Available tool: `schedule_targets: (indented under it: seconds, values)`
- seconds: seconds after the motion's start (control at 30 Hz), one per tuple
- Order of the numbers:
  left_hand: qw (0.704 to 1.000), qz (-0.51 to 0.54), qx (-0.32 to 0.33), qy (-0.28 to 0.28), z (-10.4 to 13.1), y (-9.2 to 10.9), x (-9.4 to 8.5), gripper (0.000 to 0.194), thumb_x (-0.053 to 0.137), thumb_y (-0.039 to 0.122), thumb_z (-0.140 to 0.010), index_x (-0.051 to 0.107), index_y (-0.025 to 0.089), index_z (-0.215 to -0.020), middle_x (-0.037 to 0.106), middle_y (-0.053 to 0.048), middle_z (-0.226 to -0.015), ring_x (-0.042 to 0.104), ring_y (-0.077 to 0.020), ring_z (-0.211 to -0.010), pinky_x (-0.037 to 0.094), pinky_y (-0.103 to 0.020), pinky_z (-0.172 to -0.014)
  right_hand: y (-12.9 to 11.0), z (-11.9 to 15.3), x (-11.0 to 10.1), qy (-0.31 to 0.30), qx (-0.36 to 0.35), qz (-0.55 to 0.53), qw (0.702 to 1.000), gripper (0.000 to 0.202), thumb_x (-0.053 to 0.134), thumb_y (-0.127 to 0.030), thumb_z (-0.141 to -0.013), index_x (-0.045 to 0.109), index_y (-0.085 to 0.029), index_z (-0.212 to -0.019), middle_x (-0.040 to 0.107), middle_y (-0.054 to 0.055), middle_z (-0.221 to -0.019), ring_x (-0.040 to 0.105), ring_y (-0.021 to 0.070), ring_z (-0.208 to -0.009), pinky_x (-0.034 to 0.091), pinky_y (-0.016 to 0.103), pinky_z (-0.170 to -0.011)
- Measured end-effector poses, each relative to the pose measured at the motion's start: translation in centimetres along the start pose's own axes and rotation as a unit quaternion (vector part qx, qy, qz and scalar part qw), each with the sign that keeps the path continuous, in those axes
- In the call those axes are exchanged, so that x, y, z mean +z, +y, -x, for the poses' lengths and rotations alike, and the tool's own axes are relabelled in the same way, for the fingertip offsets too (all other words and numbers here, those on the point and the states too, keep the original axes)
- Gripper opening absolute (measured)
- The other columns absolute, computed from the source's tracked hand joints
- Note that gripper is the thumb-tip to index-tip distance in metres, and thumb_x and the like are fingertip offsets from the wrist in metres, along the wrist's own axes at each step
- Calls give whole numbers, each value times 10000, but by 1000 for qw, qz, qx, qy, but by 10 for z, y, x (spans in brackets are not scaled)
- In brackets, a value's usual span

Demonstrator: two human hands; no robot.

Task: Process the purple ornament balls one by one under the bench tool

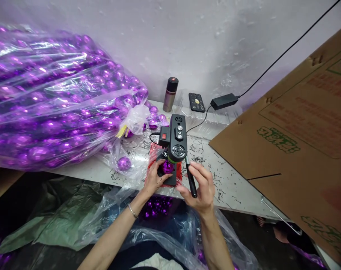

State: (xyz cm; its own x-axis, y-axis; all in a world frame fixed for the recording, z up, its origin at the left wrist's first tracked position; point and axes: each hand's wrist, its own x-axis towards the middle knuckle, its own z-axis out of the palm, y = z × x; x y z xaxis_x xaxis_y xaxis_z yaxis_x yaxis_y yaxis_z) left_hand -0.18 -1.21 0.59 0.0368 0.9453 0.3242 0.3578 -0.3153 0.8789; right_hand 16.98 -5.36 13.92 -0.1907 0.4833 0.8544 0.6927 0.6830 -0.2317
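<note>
My left hand pinches a shiny purple ball ornament between thumb and fingers, under the head of a small black press-like machine. The machine has round vents, silver buttons and a red switch, and its black base lies on a red sheet. On the right side, a lever with a black handle points down toward me. My right hand is beside this handle, thumb and fingers spread to either side of it, fingertips close to its upper end. Whether they touch it is hard to tell.
A large clear bag of purple balls fills the left. One loose ball lies near its tied neck. Behind the machine stand a bottle, a phone and a power adapter. A cardboard box leans at right.
</note>
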Motion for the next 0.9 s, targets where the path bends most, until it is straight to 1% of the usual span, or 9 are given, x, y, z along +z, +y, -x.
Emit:
schedule_targets:
  seconds: [0.1,0.17,0.23,0.27,0.33,0.4,0.5,0.7,0.9]
  values:
    - [1000,1,4,4,0,1,1,574,819,463,-814,606,202,-1279,700,-132,-1278,672,-312,-1227,540,-504,-1052,-5,-8,7,-7,-6,-38,999,381,546,-440,-1007,587,-194,-1295,759,117,-1052,752,215,-962,625,325,-719]
    - [1000,1,11,5,1,1,1,565,810,462,-824,606,199,-1280,702,-134,-1276,671,-312,-1228,541,-499,-1052,-7,-8,11,4,5,-56,998,299,487,-440,-1029,636,-199,-1124,762,96,-946,754,200,-873,598,314,-670]
    - [1000,2,19,7,1,1,1,564,800,467,-836,602,198,-1290,699,-138,-1283,668,-312,-1235,541,-496,-1054,-9,-5,15,10,20,-52,998,251,459,-362,-1040,626,-213,-925,741,65,-834,725,170,-761,551,293,-627]
    - [1000,2,23,7,1,1,1,564,794,471,-841,599,196,-1294,698,-140,-1286,667,-312,-1236,541,-494,-1055,-10,-3,17,12,27,-43,999,260,445,-309,-1039,600,-217,-852,721,49,-781,695,151,-702,521,284,-611]
    - [1000,1,29,10,2,0,2,564,791,474,-844,597,193,-1293,700,-141,-1278,671,-311,-1229,545,-490,-1048,-9,3,23,22,30,-23,999,289,417,-236,-1033,556,-219,-780,682,31,-714,622,127,-618,470,280,-594]
    - [999,-3,30,12,2,0,2,564,807,465,-830,603,195,-1282,707,-137,-1257,682,-311,-1206,554,-489,-1032,-7,10,30,39,17,-17,999,300,398,-223,-1032,537,-220,-767,660,28,-693,563,120,-580,432,282,-573]
    - [1000,-16,21,9,2,1,2,560,832,439,-808,614,206,-1268,711,-129,-1239,692,-314,-1181,561,-494,-1016,-2,20,39,53,-7,-27,998,311,376,-247,-1041,520,-227,-766,651,30,-695,524,120,-564,402,281,-545]
    - [1000,-7,11,7,2,3,1,554,830,444,-812,614,208,-1265,711,-130,-1233,690,-314,-1183,560,-500,-1017,0,31,47,75,16,-42,996,313,373,-267,-1045,518,-235,-769,645,36,-717,515,134,-570,401,290,-548]
    - [1000,-10,11,9,2,2,1,534,833,443,-808,627,216,-1245,712,-118,-1204,698,-307,-1149,569,-489,-992,-1,32,48,82,16,-48,995,305,371,-259,-1038,531,-239,-779,645,31,-716,522,142,-570,405,298,-546]
